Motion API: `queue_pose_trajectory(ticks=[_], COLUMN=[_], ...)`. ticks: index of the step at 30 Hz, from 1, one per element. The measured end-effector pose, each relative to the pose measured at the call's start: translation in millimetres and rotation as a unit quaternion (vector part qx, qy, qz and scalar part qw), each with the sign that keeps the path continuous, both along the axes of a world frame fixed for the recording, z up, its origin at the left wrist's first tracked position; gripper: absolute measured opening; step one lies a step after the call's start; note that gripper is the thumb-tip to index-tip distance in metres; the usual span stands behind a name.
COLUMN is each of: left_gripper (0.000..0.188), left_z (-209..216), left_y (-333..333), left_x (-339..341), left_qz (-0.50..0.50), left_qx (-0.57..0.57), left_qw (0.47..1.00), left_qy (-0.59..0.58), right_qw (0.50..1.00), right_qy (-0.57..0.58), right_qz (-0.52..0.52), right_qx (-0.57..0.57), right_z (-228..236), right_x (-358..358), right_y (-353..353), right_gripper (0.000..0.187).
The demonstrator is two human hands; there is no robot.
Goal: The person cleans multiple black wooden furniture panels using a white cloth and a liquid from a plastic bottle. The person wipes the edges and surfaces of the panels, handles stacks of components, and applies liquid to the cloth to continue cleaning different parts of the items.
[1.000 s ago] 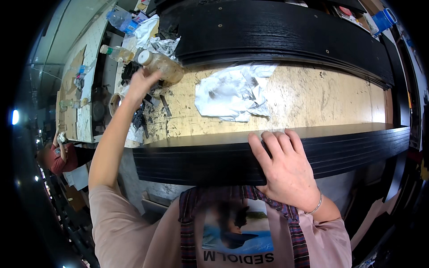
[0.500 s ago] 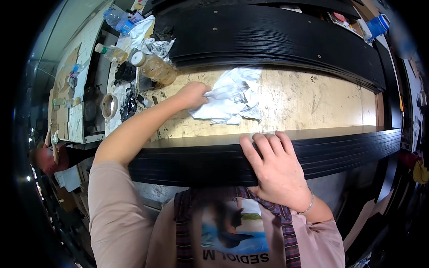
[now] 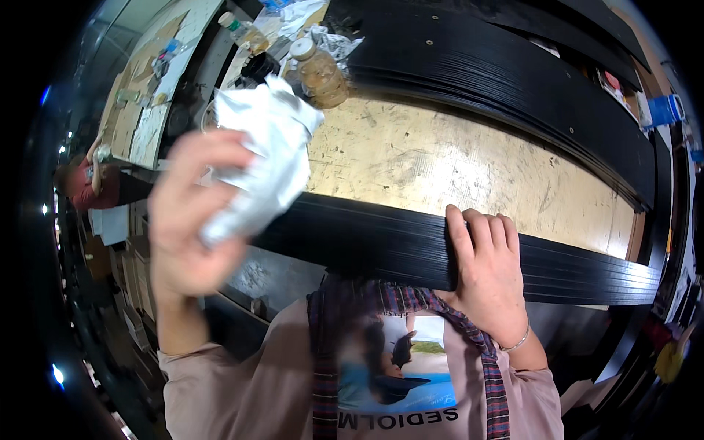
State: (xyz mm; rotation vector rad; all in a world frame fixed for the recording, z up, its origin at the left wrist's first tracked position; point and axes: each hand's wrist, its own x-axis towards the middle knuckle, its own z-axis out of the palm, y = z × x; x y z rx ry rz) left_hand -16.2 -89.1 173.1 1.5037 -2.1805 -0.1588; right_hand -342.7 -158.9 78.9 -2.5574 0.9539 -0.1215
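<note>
At 9 o'clock, a blurred left hand (image 3: 180, 227) has its fingers closed around a crumpled white cloth (image 3: 271, 143), which spreads toward 10 and 11. At 4 o'clock, the right hand's (image 3: 488, 264) fingers lie over a black board stack (image 3: 367, 238); whether they grip, I cannot tell. A wide swing toward 12 could topple the white-capped jar (image 3: 323, 77); uneven pressure could slide the boards. Counted: two hands, one held cloth, one jar, one green-capped bottle (image 3: 246, 31) at 11, one blue container (image 3: 666, 110) at 2.
</note>
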Motion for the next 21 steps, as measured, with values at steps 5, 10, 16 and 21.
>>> queue_pose_trajectory(ticks=[5,10,16,21], left_gripper=[0.025,0.038,0.029,0.021], left_z=[-76,-117,-113,-127], left_y=[8,69,43,73], left_x=[-115,-16,-114,-20], left_qz=[-0.078,0.209,0.034,0.285], left_qx=[0.109,-0.019,-0.016,-0.085], left_qw=[0.991,0.976,0.999,0.954], left_qy=[0.006,-0.057,0.026,-0.025], right_qw=[1.000,0.999,0.999,0.999], right_qy=[-0.012,-0.021,-0.025,-0.002], right_qz=[0.012,0.024,0.019,0.031], right_qx=[-0.013,-0.020,-0.027,-0.035], right_z=[0,-4,-1,-12], right_x=[2,2,1,-6], right_y=[-4,-5,-4,4], right_gripper=[0.102,0.103,0.105,0.107])
